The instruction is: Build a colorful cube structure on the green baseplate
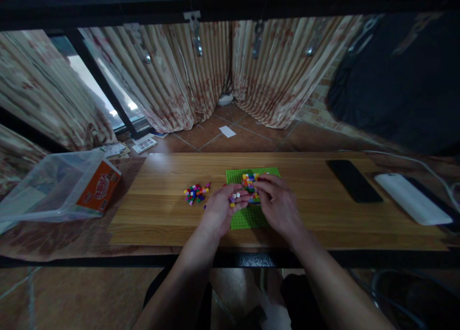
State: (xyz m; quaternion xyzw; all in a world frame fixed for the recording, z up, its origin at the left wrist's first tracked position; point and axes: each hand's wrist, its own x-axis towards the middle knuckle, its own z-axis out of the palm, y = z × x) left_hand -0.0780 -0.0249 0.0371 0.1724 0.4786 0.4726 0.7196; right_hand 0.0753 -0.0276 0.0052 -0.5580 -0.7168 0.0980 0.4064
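A green studded baseplate (247, 220) lies on the wooden board, with a low build of multicoloured toy bricks (246, 178) on it. My left hand (223, 203) is turned palm up over the plate's left part and cradles several small loose bricks (233, 197), white and yellow among them. My right hand (277, 199) is over the plate's right part, its thumb and fingers pinched together at the build. Whatever sits between those fingertips is hidden. Left of my hands lies a loose pile of small coloured bricks (195, 194).
A clear plastic bin (53, 186) with an orange label stands at the far left. On the right of the wooden board (309, 224) lie a black phone (354, 180) and a white oblong device (411, 198). A dark metal bar (230, 4) crosses above, with hanging clips.
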